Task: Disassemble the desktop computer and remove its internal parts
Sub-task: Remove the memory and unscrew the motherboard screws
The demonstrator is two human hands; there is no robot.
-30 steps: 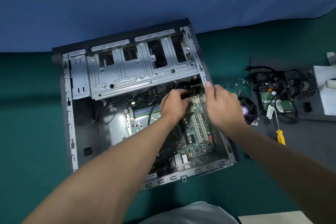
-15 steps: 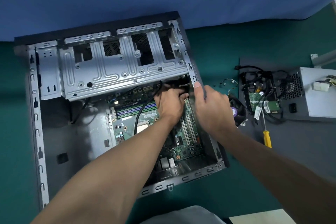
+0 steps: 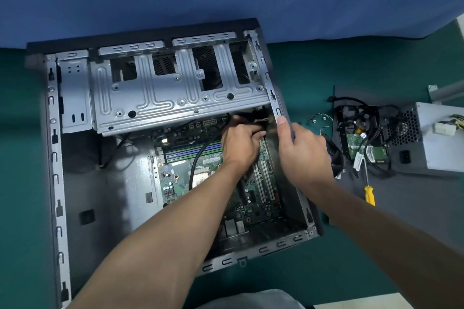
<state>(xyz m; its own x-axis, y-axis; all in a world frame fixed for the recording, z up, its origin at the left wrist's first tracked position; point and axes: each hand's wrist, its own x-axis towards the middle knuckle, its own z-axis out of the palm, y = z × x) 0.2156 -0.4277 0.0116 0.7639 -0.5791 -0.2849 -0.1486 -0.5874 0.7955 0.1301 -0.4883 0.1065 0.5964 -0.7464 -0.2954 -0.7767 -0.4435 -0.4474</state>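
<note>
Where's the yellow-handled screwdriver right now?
Head view, right side: the screwdriver lies on the grey panel outside the case, just below the hard drive, yellow handle nearest the person.

Both hands (image 3: 241, 145) at open computer case (image 3: 54, 158)

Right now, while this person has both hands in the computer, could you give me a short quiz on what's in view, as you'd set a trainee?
1. True or false: the yellow-handled screwdriver lies outside the computer case.
2. The right hand grips: A) the case's side rim, B) the screwdriver, C) the power supply.
3. Which green board lies beneath the left hand, which holds black cables?
Key: 1 true; 2 A; 3 the motherboard.
</note>
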